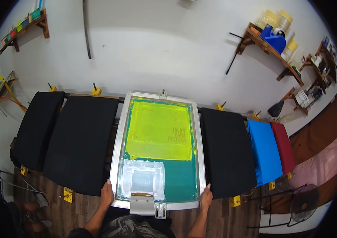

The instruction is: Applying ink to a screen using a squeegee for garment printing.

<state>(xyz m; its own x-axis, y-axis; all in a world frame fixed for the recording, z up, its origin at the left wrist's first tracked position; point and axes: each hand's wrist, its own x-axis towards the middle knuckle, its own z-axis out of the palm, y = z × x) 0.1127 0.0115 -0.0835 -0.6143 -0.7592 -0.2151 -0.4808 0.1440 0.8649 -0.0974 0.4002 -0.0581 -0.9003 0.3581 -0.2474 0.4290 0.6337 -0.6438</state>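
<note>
In front of me is a screen-printing frame (157,205) with a silver metal rim and green mesh (181,178). Bright yellow-green ink or coating (156,129) covers its far part, around some lettering, and a pale taped rectangle (156,168) lies at the near left. My left hand (107,193) grips the rim's near left side, thumb upward. On the near right side my right hand (206,197) holds the rim the same way. A grey squeegee-like tool (141,205) with brown ink along its edge leans over the near rim, untouched by either hand. The fingers under the rim are hidden.
Black fabric-covered boards (83,139) flank the frame, with a blue board (263,152) and a dark red one (282,146) farther right. Yellow brackets (68,194) stick out at their ends. Wall shelves (269,47) hold rolls. A person's feet (41,199) show at lower left.
</note>
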